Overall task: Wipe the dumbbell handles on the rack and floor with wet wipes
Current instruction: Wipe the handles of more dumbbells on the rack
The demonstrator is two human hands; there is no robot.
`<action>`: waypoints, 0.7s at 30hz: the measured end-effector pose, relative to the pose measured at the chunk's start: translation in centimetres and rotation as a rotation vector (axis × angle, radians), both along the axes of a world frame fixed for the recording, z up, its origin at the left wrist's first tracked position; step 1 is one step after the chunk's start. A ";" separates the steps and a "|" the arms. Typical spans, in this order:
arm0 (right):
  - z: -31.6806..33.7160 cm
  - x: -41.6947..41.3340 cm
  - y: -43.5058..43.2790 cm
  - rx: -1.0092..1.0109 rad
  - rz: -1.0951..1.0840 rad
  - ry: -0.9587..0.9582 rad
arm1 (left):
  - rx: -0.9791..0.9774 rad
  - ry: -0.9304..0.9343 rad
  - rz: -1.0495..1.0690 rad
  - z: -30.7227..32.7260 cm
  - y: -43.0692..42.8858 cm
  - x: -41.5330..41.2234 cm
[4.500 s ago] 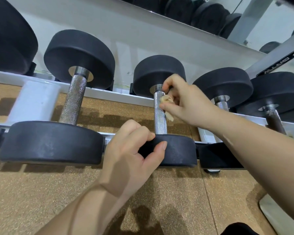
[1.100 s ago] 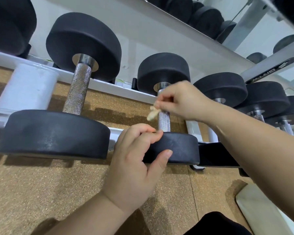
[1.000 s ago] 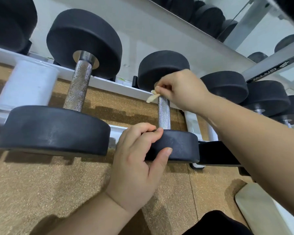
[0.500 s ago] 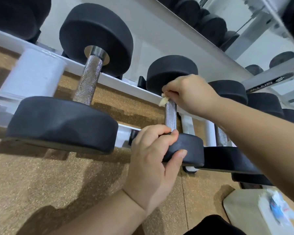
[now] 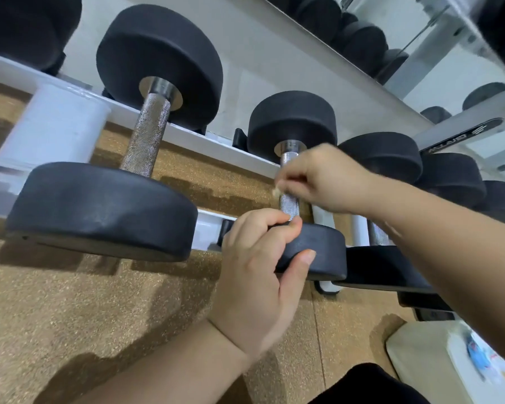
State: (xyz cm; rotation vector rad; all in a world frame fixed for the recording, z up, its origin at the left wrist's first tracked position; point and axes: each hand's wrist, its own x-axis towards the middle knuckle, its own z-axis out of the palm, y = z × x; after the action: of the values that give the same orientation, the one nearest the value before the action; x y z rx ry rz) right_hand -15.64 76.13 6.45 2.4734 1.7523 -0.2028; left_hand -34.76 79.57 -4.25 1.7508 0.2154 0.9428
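Two bare hands work on one small dumbbell (image 5: 301,170) that rests on the white rack (image 5: 187,135), low above a cork-coloured floor (image 5: 99,301). The left hand (image 5: 260,275) grasps the near black head (image 5: 318,255), fingers curled over its top edge and thumb pressed on its outer face, steadying it. The right hand (image 5: 324,179) is clenched around the middle of the knurled handle (image 5: 289,204), pinching a small crumpled wipe (image 5: 275,191); only a pale corner of the wipe shows at the fingertips. The handle's long axis runs away from the viewer — from the near head up toward the far head (image 5: 292,121) — so the bare metal lies both above and below the right fingers, along that line. The right hand is already on the handle; the left is just beside its lower end. The next stroke likely calls for sliding the wipe along that axis. A larger dumbbell (image 5: 129,141) sits to the left and smaller ones to the right. The frame is slightly blurred. At the lower right lies a pale pad (image 5: 414,357) with what may be a wipes packet (image 5: 478,360) — too blurred to tell.
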 end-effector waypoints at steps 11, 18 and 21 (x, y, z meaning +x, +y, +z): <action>-1.6 2.1 -0.1 0.267 -0.222 -0.019 | -0.018 0.047 0.048 0.6 1.5 -0.8; -0.5 -0.1 -3.3 -0.027 -0.027 0.373 | -0.059 0.217 0.113 3.4 2.0 0.1; -1.0 1.3 -2.1 0.149 -0.076 0.292 | -0.056 0.324 0.186 4.9 1.7 1.3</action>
State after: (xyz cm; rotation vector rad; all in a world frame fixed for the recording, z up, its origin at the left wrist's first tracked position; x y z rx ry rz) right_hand -14.37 74.04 5.48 2.7371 1.8397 -0.4797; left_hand -33.48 81.25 0.66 1.8471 0.6172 0.7702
